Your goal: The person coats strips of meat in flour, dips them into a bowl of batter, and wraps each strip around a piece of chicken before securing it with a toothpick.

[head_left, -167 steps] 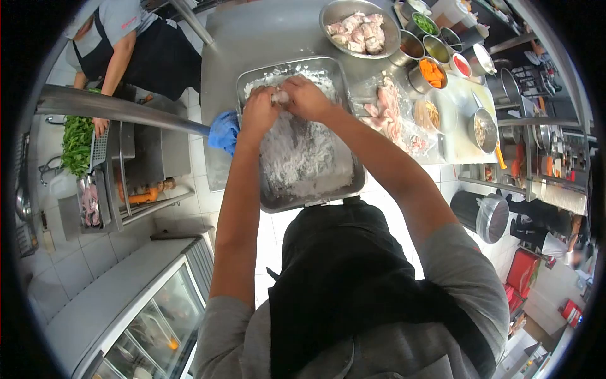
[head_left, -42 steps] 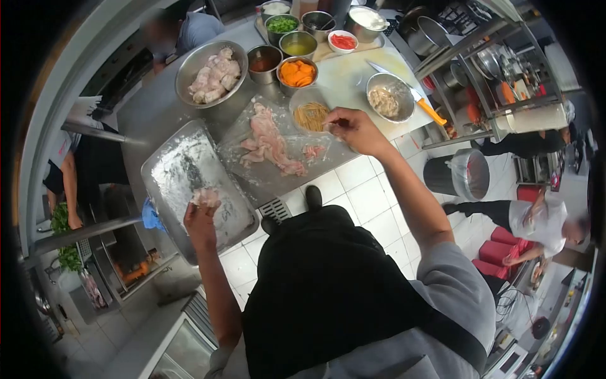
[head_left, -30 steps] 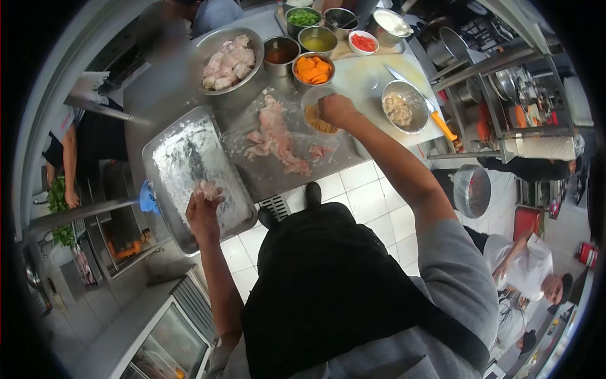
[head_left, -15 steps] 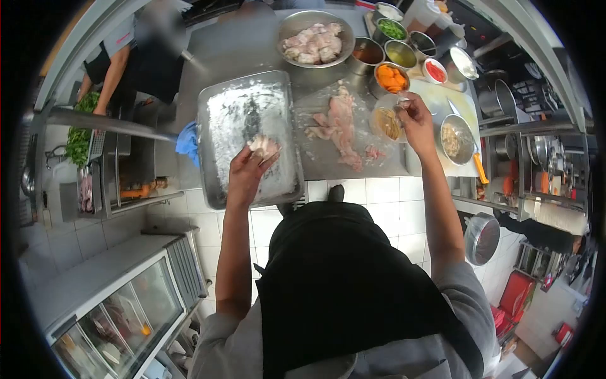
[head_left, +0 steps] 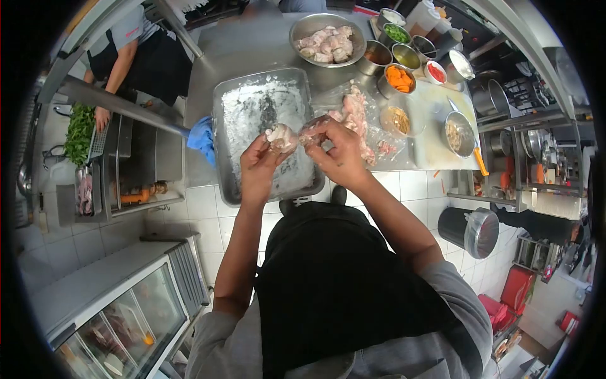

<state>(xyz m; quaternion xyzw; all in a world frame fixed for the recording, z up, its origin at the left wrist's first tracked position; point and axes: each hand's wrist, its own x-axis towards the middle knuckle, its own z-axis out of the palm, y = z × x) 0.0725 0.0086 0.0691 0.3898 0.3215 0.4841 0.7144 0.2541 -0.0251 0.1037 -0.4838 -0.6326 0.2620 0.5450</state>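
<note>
Our left hand grips a flour-dusted piece of meat over the tray. Our right hand is just beside it — fingers curled (whether closed on anything, we cannot tell). On the bench, we see raw meat right of the tray — thin sticks farther right.

no text, label, brand or number can be read. a small red mark, perhaps lettering, stands on the grey shirt of the co-worker at upper left, too tiny to make out. any print on the red box at far right is equally illegible.
</note>
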